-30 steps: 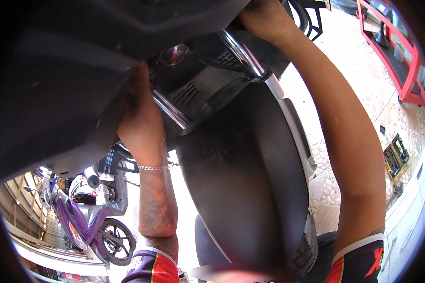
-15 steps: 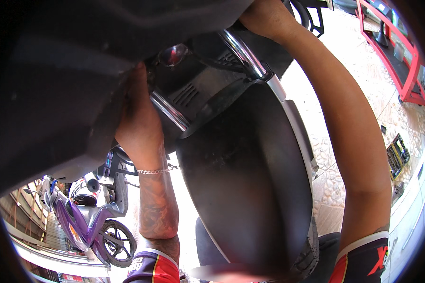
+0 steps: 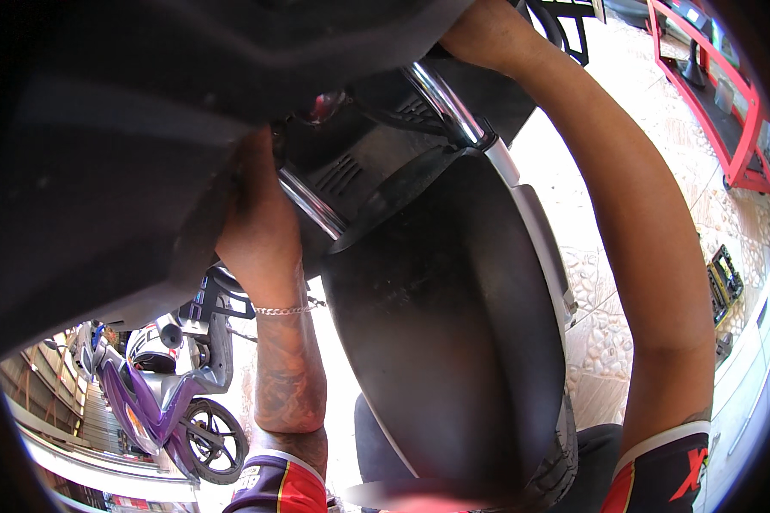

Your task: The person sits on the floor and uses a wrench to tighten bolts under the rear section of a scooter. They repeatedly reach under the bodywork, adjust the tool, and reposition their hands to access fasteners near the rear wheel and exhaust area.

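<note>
A large dark plastic body panel point(image 3: 111, 197) fills the upper left, close to me. My left hand point(image 3: 261, 218) reaches up behind its lower edge, beside a chrome fork tube point(image 3: 310, 205); the fingers are out of sight. Up at the top, my right hand point(image 3: 488, 38) is at the panel's right edge, and its fingers are hidden too. Below and between my arms lies a scooter's black front fender point(image 3: 441, 316), with the second chrome fork tube point(image 3: 445, 103) running above it. A round, shiny, reddish part point(image 3: 323, 108) shows partly under the panel.
A purple scooter point(image 3: 141, 402) stands at the lower left, with a white helmet-like object point(image 3: 152, 349) near it. On the right are a red metal cart point(image 3: 731, 141) and an open tool case point(image 3: 725, 282) on the pebble-patterned floor.
The panel's edge sits slightly lower and covers more of the round reddish part. Both of my arms have shifted a little to the right.
</note>
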Available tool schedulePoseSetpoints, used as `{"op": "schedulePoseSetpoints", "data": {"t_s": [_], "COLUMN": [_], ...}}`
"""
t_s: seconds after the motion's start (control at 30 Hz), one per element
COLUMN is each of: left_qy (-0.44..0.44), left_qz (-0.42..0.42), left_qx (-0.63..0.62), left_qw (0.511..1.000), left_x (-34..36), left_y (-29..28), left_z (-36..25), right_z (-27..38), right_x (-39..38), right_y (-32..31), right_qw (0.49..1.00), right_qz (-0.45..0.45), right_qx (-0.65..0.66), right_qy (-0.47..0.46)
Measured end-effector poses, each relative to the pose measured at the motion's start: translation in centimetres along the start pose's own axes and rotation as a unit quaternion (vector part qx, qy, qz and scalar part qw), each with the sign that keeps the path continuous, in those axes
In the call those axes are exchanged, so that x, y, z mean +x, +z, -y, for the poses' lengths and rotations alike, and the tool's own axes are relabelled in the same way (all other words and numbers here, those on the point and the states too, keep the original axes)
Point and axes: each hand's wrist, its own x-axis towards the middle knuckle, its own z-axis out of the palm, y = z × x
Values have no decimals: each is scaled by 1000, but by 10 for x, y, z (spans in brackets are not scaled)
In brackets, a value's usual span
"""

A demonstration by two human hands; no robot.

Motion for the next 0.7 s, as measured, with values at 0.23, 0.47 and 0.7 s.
{"op": "schedulePoseSetpoints", "data": {"t_s": [0.23, 0.47, 0.7], "left_qy": [23, 27, 57], "left_qz": [-9, -13, -8], "left_qx": [10, 4, 68], "left_qw": [1000, 1000, 996], "left_x": [0, 2, -2], "left_y": [1, 2, 1], "left_z": [1, 5, 10], "right_z": [5, 10, 8], "right_x": [1, 2, 3], "right_y": [-4, 0, 5], "right_qw": [994, 998, 998], "right_qz": [7, -21, -10], "right_qx": [88, 21, -22], "right_qy": [63, 60, 55]}}
